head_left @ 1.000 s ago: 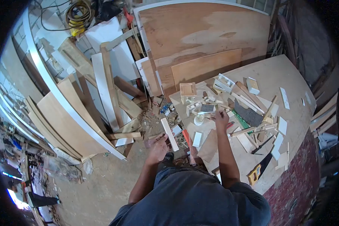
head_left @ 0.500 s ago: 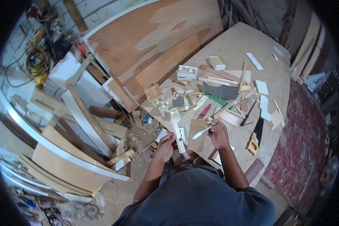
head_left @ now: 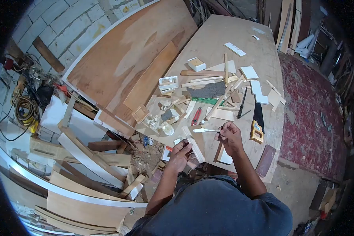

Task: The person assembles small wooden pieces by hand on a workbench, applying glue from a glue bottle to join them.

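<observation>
My left hand (head_left: 179, 156) is closed around a short pale strip of wood (head_left: 194, 144), held slanting in front of my body near the table's front edge. In my right hand (head_left: 230, 137), the fingers pinch a small brush (head_left: 204, 130) with a white-coated tip that points left toward the strip's upper end. A small clear tub (head_left: 167, 128) with pale contents sits just beyond my left hand. Beyond the brush lies a red utility knife (head_left: 196, 116) on the table.
Wood offcuts, a dark grey abrasive sheet (head_left: 206, 90) and a white box (head_left: 196, 64) lie across the table (head_left: 220, 33). A yellow-handled saw (head_left: 257, 133) rests at right, near a reddish block (head_left: 265, 160). A large wooden panel (head_left: 118, 59) leans at left, with boards stacked below.
My view has shifted, so the table appears further left. The brush has swung from slanting down to nearly level, and the wood strip now tilts more. Both hands keep their holds.
</observation>
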